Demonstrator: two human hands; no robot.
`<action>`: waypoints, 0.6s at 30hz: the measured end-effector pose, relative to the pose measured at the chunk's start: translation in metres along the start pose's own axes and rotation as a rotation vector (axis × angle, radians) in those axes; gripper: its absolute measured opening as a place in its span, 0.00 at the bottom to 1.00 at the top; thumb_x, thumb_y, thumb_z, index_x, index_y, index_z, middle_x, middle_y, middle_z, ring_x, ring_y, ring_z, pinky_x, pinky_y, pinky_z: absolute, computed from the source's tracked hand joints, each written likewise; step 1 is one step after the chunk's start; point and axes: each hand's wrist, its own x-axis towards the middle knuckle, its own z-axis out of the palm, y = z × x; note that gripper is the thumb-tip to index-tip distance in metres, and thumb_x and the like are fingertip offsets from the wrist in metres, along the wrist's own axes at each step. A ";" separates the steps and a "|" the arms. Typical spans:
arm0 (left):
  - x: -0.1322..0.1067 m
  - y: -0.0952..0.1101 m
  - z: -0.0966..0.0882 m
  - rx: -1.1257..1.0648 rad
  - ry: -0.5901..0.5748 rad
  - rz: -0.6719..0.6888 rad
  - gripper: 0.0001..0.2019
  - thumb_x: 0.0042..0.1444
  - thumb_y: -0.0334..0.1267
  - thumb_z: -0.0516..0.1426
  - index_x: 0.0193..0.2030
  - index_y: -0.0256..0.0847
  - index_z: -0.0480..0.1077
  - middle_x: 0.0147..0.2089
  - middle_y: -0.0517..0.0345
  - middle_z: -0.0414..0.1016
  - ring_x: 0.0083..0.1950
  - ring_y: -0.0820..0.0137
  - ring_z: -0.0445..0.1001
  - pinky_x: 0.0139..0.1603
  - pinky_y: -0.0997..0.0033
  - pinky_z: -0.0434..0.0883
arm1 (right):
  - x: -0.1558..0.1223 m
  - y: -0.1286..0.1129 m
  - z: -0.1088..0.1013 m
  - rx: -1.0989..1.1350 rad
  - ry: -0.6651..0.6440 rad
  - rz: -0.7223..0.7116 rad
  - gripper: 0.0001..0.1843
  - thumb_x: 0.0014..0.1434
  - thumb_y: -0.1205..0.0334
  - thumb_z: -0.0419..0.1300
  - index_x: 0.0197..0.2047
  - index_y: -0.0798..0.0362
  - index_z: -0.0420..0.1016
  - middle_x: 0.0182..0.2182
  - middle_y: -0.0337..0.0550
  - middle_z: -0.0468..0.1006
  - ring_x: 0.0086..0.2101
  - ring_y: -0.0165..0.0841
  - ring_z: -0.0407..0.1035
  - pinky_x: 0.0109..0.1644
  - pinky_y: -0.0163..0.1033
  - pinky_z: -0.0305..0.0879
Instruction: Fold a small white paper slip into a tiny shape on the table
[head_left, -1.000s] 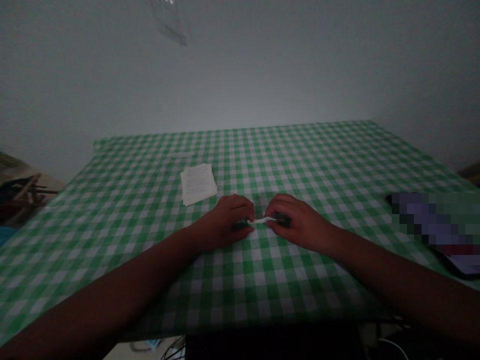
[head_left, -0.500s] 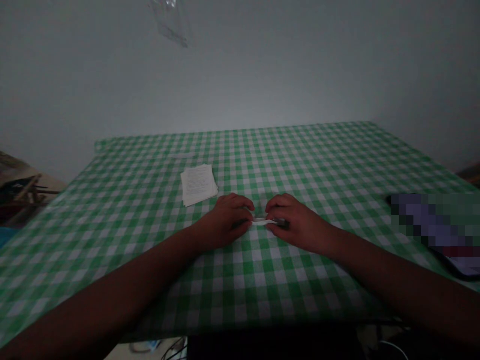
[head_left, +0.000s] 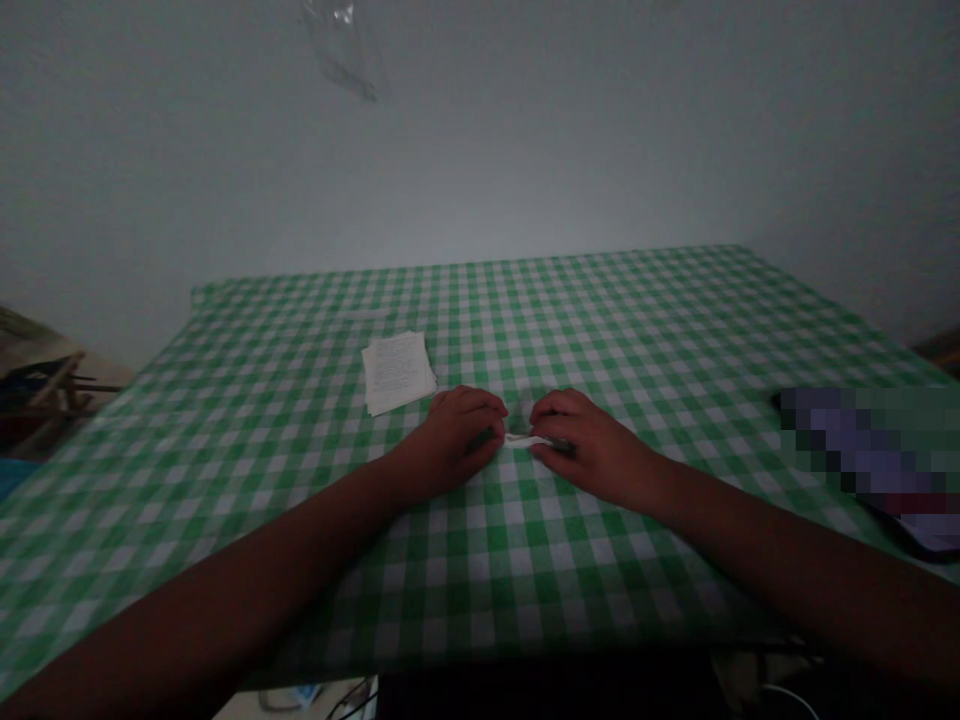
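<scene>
My left hand (head_left: 457, 435) and my right hand (head_left: 589, 443) rest close together on the green-and-white checked tablecloth (head_left: 300, 520), near the table's middle. Both have curled fingers pinching a small white folded slip of paper (head_left: 521, 439) that lies between them; most of the slip is hidden under the fingers. A small stack of white paper squares (head_left: 397, 371) lies just beyond my left hand, apart from it.
A dark flat object, partly blurred out (head_left: 885, 455), lies at the right edge of the table. A plain wall stands behind the table. Wooden furniture (head_left: 45, 385) shows dimly at the far left, and cables hang below the front edge.
Both hands have stayed in place, pinching the slip; the fingers shifted only slightly and the view rose a little.
</scene>
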 end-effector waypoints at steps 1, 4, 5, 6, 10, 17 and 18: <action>0.000 0.001 0.000 0.008 0.000 0.001 0.03 0.63 0.34 0.55 0.41 0.42 0.71 0.52 0.56 0.73 0.56 0.62 0.68 0.59 0.54 0.61 | 0.000 0.000 0.000 0.002 0.005 0.004 0.03 0.62 0.69 0.60 0.37 0.53 0.75 0.40 0.47 0.74 0.44 0.38 0.67 0.51 0.47 0.66; 0.000 0.002 0.000 0.030 -0.009 0.012 0.05 0.63 0.33 0.55 0.42 0.42 0.71 0.52 0.56 0.74 0.55 0.63 0.68 0.59 0.54 0.61 | 0.001 -0.001 0.002 0.015 0.017 0.034 0.03 0.61 0.70 0.61 0.36 0.54 0.74 0.39 0.47 0.74 0.43 0.38 0.67 0.50 0.46 0.66; 0.000 0.002 0.001 0.037 -0.008 0.018 0.05 0.63 0.33 0.55 0.42 0.42 0.72 0.52 0.56 0.74 0.55 0.63 0.68 0.59 0.54 0.61 | 0.001 0.000 0.003 0.019 0.022 0.043 0.03 0.61 0.70 0.61 0.35 0.54 0.73 0.38 0.47 0.74 0.42 0.38 0.67 0.49 0.46 0.66; -0.001 0.001 0.001 0.043 -0.005 0.022 0.05 0.63 0.34 0.55 0.42 0.42 0.72 0.52 0.56 0.74 0.55 0.63 0.68 0.59 0.54 0.60 | 0.001 0.000 0.003 0.023 0.027 0.052 0.03 0.60 0.70 0.61 0.35 0.54 0.73 0.38 0.47 0.74 0.42 0.38 0.67 0.49 0.46 0.66; -0.003 0.000 0.005 0.065 0.016 0.021 0.06 0.60 0.35 0.60 0.43 0.44 0.73 0.53 0.57 0.74 0.55 0.62 0.68 0.59 0.54 0.59 | 0.000 0.002 0.006 0.036 0.052 0.074 0.03 0.60 0.69 0.62 0.34 0.54 0.72 0.37 0.46 0.74 0.41 0.38 0.68 0.47 0.45 0.66; -0.002 -0.002 0.009 0.104 0.074 0.000 0.05 0.59 0.37 0.63 0.42 0.45 0.76 0.50 0.58 0.76 0.54 0.62 0.70 0.58 0.54 0.58 | 0.001 0.001 0.006 0.065 0.074 0.066 0.03 0.62 0.67 0.61 0.35 0.52 0.73 0.36 0.45 0.74 0.40 0.37 0.69 0.47 0.45 0.67; -0.002 -0.002 0.009 0.107 0.082 -0.003 0.05 0.59 0.37 0.63 0.42 0.45 0.76 0.49 0.59 0.77 0.53 0.63 0.70 0.58 0.55 0.59 | 0.001 0.001 0.007 0.074 0.084 0.061 0.03 0.62 0.67 0.60 0.35 0.52 0.73 0.36 0.45 0.74 0.40 0.37 0.69 0.47 0.45 0.67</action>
